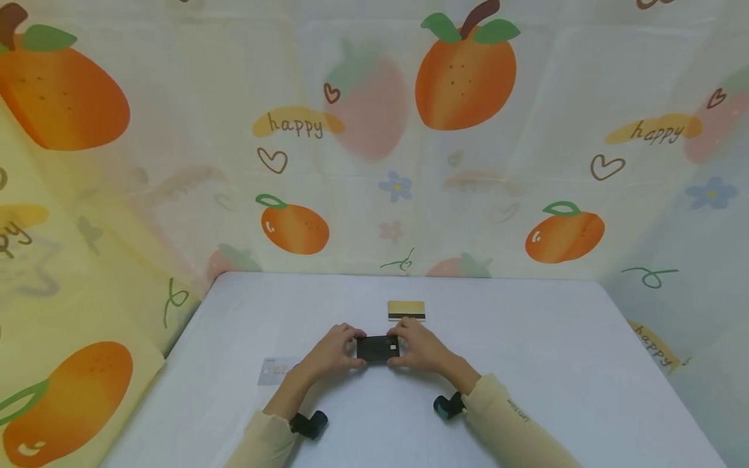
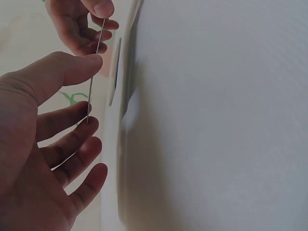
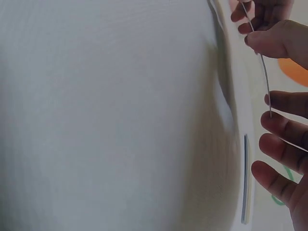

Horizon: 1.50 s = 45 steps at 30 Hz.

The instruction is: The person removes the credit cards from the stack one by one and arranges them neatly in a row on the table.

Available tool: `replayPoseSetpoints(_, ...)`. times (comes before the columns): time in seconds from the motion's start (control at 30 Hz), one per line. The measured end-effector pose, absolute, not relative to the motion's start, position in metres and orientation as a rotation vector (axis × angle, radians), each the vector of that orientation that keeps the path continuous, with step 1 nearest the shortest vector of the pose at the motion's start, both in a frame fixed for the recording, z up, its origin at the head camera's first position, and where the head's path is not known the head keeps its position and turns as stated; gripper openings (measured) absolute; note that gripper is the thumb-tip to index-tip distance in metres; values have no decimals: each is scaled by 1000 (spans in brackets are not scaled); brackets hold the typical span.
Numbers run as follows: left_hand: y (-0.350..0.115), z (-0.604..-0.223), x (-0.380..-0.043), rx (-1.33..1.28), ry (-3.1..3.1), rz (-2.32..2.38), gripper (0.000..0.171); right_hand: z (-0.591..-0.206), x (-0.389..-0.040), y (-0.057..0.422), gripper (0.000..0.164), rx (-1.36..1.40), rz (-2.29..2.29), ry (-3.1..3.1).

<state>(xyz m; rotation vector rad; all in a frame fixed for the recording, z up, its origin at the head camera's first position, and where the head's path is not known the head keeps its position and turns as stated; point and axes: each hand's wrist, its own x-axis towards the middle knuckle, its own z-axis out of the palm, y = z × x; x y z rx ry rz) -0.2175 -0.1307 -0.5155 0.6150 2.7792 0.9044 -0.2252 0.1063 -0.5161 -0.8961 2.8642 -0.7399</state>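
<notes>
A black card [image 1: 374,350] with a small pale chip near its right end is held level above the white table by both hands. My left hand [image 1: 335,351] pinches its left end between thumb and fingers, and my right hand [image 1: 420,348] pinches the right end the same way. Edge-on, the card [image 2: 91,84] is a thin line between the left thumb and fingertips in the left wrist view. The right wrist view likewise has the card [image 3: 265,72] edge-on at the right thumb and fingertips. Just beyond the right fingers lies a gold card [image 1: 406,307] with a dark stripe.
A pale grey card [image 1: 276,371] lies on the white table [image 1: 526,338] left of the left forearm, which partly covers it. Behind the table hangs a fruit-patterned cloth [image 1: 363,214]. Each wrist wears a small dark camera [image 1: 316,424].
</notes>
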Motion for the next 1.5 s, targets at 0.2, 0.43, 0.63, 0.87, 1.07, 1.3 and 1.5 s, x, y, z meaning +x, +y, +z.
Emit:
replayPoseSetpoints(0.2, -137, -517, -215, 608, 2772, 892, 53, -516, -223, 102, 49, -936, -752, 2855)
replayPoseSetpoints(0.43, -143, -518, -214, 572, 2769, 889, 52, -516, -221, 96, 47, -978, -745, 2861)
replayPoseSetpoints(0.63, -150, -519, -212, 561, 2783, 897, 53, -516, -221, 89, 48, -990, -726, 2855)
replayPoseSetpoints(0.87, -162, -522, -205, 557, 2804, 901, 52, -518, -222, 77, 49, -1011, -678, 2826)
replayPoseSetpoints(1.07, -168, -524, -203, 556, 2821, 897, 52, -520, -221, 71, 50, -999, -629, 2821)
replayPoseSetpoints(1.3, -171, -523, -199, 544, 2847, 888, 51, -521, -218, 64, 51, -972, -617, 2836)
replayPoseSetpoints(1.5, -178, -523, -196, 491, 2857, 866, 50, -523, -217, 54, 52, -972, -592, 2827)
